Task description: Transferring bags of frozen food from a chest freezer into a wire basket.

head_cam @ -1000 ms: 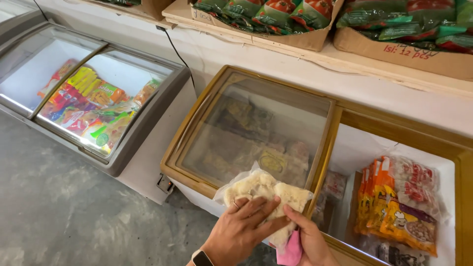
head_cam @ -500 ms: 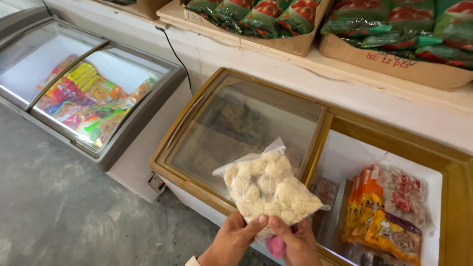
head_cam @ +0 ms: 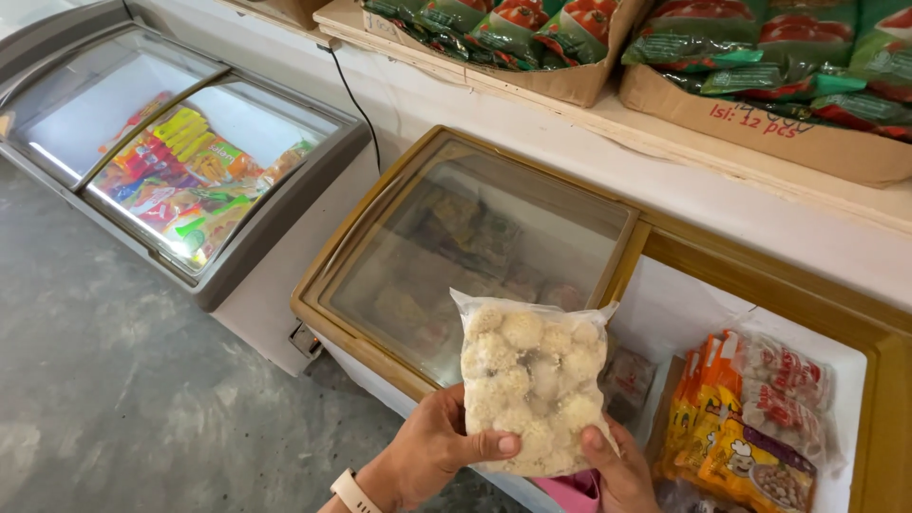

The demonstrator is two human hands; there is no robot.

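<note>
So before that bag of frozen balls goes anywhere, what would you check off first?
1. Both hands on the bag: ok. The left hand and right hand pinch the bottom of the clear bag of breaded balls.
2. Bag upright and intact: ok, no tear shows on the side seen.
3. Bag sealed: cannot tell, the seal is not clear.
4. Freezer opening free: ok. The glass lid is slid left, leaving the right side of the gold-framed freezer open.
5. Room inside: cannot tell. The orange packets fill the part seen.
</note>
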